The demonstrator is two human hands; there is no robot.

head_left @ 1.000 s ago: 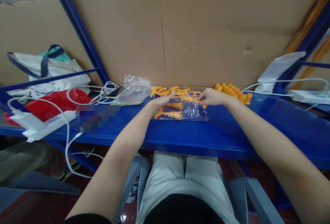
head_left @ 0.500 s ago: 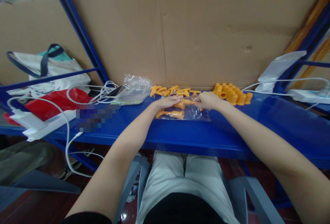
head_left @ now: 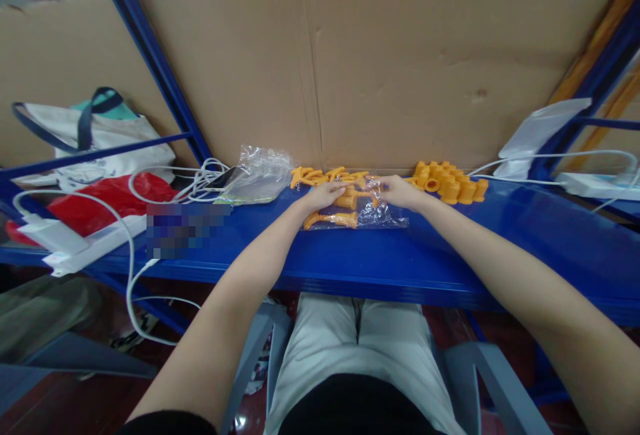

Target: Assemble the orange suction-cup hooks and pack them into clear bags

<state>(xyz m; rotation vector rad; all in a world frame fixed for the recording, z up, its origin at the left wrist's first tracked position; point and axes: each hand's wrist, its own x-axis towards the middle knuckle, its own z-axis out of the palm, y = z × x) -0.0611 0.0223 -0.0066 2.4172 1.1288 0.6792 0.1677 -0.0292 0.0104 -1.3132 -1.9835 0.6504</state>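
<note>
A clear plastic bag point(head_left: 383, 218) lies flat on the blue table in front of me, with a few orange plastic parts in or under it. One orange part point(head_left: 337, 220), tube-like with a flared end, shows along its near left side. My left hand point(head_left: 326, 195) rests at the bag's upper left, fingers bent round its edge by another orange piece. At the upper right, my right hand point(head_left: 400, 192) pinches the bag, its fingertips close to a small orange part point(head_left: 375, 200). The fingertips of both hands are partly hidden.
Several branched orange pieces point(head_left: 327, 173) lie behind my left hand. Orange cylinders point(head_left: 450, 183) stand grouped right of my right hand. Another clear bag point(head_left: 263, 175), white cables point(head_left: 207, 171), a power strip point(head_left: 95, 245) and a red bag point(head_left: 115, 195) are leftward. Cardboard point(head_left: 375, 55) walls the back.
My left fingers, flatter before, are now more bent over the bag. My right hand has shifted slightly, and the orange parts between my hands have moved a little.
</note>
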